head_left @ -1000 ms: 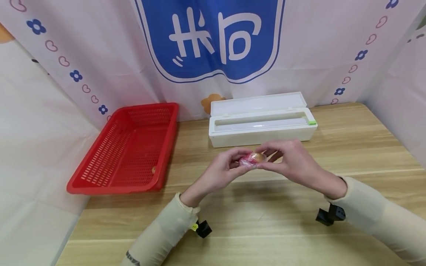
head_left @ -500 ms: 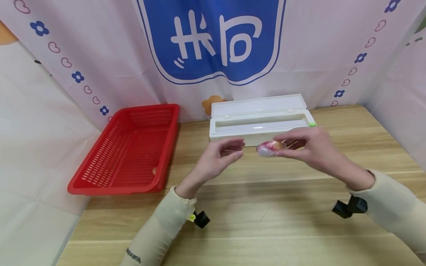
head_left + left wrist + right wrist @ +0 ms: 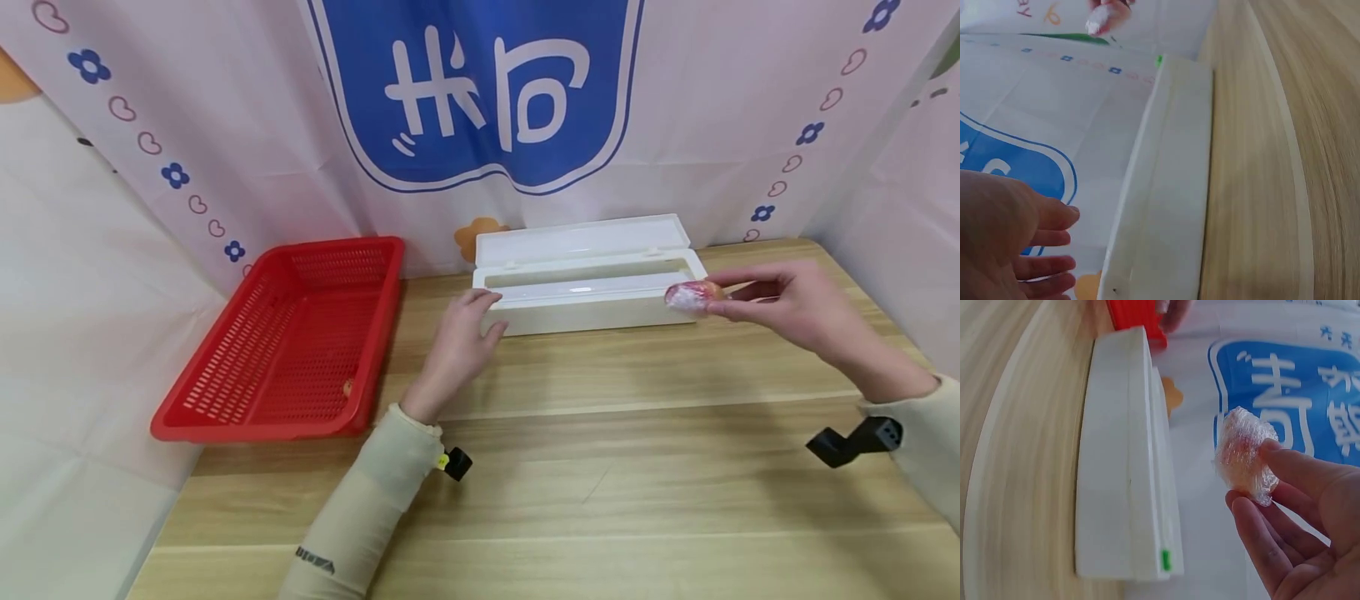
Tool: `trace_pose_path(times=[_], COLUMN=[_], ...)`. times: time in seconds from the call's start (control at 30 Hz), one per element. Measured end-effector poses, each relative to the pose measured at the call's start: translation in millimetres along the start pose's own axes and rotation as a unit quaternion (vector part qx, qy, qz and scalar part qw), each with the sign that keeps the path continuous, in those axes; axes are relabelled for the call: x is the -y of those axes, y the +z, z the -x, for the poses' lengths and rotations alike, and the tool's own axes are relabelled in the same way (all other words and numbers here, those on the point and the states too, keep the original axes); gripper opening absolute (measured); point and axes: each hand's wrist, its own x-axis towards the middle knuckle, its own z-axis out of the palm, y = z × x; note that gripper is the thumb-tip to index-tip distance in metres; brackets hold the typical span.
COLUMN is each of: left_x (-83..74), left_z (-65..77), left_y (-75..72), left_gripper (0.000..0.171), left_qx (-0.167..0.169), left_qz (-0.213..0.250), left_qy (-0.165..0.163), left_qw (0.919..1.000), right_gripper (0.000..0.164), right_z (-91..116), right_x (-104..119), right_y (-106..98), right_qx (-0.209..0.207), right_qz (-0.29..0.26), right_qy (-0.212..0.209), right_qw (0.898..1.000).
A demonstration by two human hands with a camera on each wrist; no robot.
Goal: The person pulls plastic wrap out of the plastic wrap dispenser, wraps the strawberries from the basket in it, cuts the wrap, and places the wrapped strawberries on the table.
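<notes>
My right hand pinches a small red-and-yellow, roundish item wrapped in clear cling film between thumb and fingers. In the head view it overlaps the right front corner of a long white cling film box. The right wrist view shows the crinkled wrap close up; what lies inside is blurred by the film. At the box's left end is my left hand, its fingers loosely bent and holding nothing. The box lid stands raised, and a pale roll lies inside.
A red perforated basket stands on the left of the wooden table, with a small light-brown bit near its right wall. Behind the box hangs a printed cloth. A green tab marks the box's right end.
Both hands held the wrapped item at first. The left hand let go and moved left and forward to the box's left end, while the right hand carried the item rightward and away.
</notes>
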Motion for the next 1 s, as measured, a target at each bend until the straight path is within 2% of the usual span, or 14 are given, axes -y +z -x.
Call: trace_pose_path(times=[0.13, 0.27, 0.33, 0.47, 0.57, 0.8, 1.0], left_x=[6.9, 11.9, 13.7, 16.1, 17.0, 17.1, 15.9], left_z=[-1.1, -0.6, -0.2, 0.8, 1.5, 2.4, 1.5], left_y=[7.8, 14.1, 16.6, 20.0, 21.0, 20.7, 20.9], left_gripper=[0.05, 0.053, 0.054, 0.053, 0.054, 0.056, 0.058], left_qx=[0.014, 0.018, 0.019, 0.02, 0.019, 0.017, 0.03], left_qz=[-0.062, -0.076, -0.078, -0.083, -0.085, -0.091, -0.093], left_qy=[-0.01, -0.014, -0.014, -0.013, -0.01, -0.002, -0.012], left_qw=[0.998, 0.9968, 0.9967, 0.9963, 0.9961, 0.9957, 0.9952], right_gripper=[0.046, 0.047, 0.041, 0.018, 0.014, 0.014, 0.008], right_z=[-1.8, -6.4, -8.8, -11.8, -12.8, -15.3, -14.5], right_x=[-22.8, -51.5, -67.3, -97.0, -114.4, -140.2, -154.8], right_y=[-8.8, -15.5, -19.6, -26.3, -28.7, -30.8, -30.6], right_qx=[0.024, 0.038, 0.04, 0.046, 0.05, 0.057, 0.06], right_qz=[-0.027, -0.064, -0.073, -0.077, -0.078, -0.063, -0.063], right_qy=[0.038, 0.063, 0.078, 0.111, 0.132, 0.149, 0.16], right_qw=[0.999, 0.995, 0.994, 0.99, 0.987, 0.985, 0.983])
